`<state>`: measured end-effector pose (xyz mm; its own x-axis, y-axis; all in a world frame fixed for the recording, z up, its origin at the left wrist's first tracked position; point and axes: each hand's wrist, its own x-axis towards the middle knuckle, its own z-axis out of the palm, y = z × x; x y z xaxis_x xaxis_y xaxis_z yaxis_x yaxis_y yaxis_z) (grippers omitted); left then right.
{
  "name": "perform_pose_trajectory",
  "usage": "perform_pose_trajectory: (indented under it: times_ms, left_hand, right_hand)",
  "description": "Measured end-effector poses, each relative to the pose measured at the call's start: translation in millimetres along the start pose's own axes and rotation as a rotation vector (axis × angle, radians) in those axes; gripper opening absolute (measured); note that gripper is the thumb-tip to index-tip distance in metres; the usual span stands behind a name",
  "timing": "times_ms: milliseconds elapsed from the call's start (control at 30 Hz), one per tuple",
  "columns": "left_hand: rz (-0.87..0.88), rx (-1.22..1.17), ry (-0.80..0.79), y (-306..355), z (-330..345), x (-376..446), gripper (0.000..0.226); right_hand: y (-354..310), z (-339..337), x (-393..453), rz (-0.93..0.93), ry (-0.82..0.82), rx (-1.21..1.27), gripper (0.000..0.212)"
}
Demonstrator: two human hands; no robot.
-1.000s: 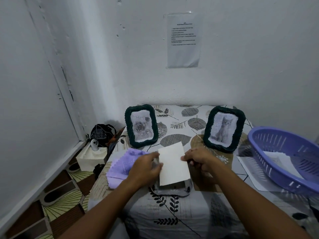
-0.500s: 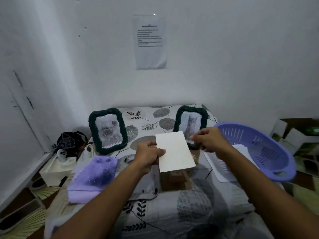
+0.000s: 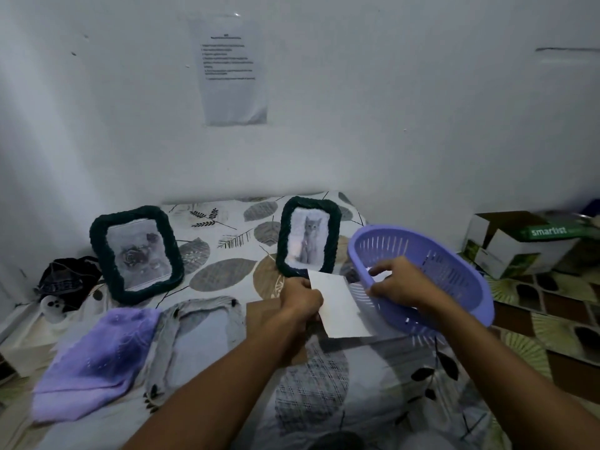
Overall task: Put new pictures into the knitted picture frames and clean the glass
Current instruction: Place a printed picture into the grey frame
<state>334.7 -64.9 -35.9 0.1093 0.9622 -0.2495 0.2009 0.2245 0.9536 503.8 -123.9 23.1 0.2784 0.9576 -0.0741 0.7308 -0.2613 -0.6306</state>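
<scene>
White card point(image 3: 341, 306) gripped along left edge by left hand point(image 3: 300, 302), fingers curled round it; card held above table point(image 3: 227, 368), in front of cat frame point(image 3: 308, 237). Right hand point(image 3: 397, 282) positioned at near rim of purple basket point(image 3: 454, 271), fingers loosely bent over paper inside; grip on paper cannot be determined. Rose frame point(image 3: 136, 253) stood upright at left. Grey frame point(image 3: 198, 332) laid flat, purple cloth point(image 3: 94, 365) touching its left side.

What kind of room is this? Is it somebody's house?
Probably a plain room in a home, used as a small craft corner: a leaf-print cloth covers the table, a printed sheet hangs on the bare wall, and cardboard boxes sit on the patterned floor.
</scene>
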Motion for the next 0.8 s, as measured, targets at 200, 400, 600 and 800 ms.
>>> perform_pose_trajectory:
  times_ms: [200,400,600,800]
  left_hand:
    - [-0.024,-0.002,-0.004,-4,28,17,0.022]
    - [-0.042,-0.017,-0.067,-1,59,21,0.019]
    - [-0.039,-0.035,-0.12,2,66,19,0.013]
    - [-0.06,-0.047,-0.114,2,42,25,0.006]
  right_hand:
    - [4,-15,7,0.02,-0.024,0.057,0.04]
    - [5,-13,10,0.012,-0.03,0.069,0.039]
    - [9,-4,14,-0.006,-0.026,0.033,0.044]
    - [12,3,12,0.005,-0.043,0.054,0.043]
